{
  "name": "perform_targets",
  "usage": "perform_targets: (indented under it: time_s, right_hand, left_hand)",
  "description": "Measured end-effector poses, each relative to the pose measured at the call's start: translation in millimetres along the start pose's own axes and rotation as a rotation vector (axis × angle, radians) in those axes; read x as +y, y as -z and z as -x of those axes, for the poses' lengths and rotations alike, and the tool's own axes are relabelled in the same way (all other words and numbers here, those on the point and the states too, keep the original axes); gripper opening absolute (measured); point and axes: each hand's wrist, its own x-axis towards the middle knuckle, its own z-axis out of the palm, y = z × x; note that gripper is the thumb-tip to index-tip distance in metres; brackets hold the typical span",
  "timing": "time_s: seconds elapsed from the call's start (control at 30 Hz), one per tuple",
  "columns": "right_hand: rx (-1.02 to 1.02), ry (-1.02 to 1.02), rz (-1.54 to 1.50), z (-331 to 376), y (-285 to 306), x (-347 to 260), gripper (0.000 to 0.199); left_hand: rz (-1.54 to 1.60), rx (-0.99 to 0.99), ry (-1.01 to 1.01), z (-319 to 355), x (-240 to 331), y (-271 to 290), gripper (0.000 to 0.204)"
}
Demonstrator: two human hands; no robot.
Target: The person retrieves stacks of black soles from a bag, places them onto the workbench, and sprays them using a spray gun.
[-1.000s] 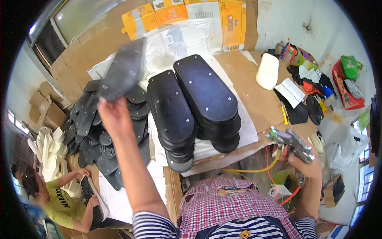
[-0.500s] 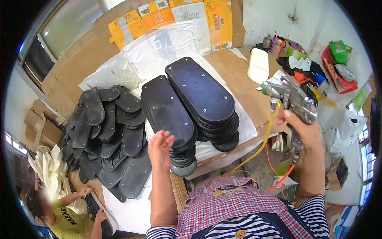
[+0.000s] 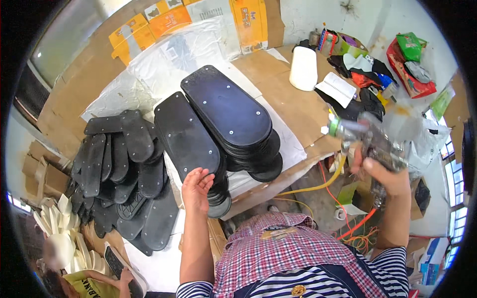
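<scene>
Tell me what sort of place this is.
Probably a shoe-sole workshop: stacks of black soles on a cardboard-covered bench, a heap of finished soles, and a spray gun in the right hand.

The one view comes from the camera on my head, looking steeply down over my chest at the table point(image 3: 293, 107) in front of me. Its wide fisheye lens bends straight edges toward a dark round rim. My forearms enter from the lower edge, close to the lens; the table's far side lies toward the top.
</scene>
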Motion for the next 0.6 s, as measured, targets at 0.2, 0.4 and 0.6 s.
perform_targets:
  time_s: [0.2, 0.4, 0.6]
  right_hand:
    - [-0.128, -0.104, 0.172, 40, 38, -4, 0.06]
    - [0.023, -0.112, 0.161, 51, 70, -5, 0.067]
    - [-0.167, -0.031, 0.036, 47, 60, -3, 0.068]
  left_hand:
    - [0.009, 0.05, 0.011, 2, -3, -1, 0.014]
    - [0.03, -0.057, 0.118, 6, -23, -36, 0.018]
    - [0.08, -0.117, 0.298, 6, -58, -73, 0.018]
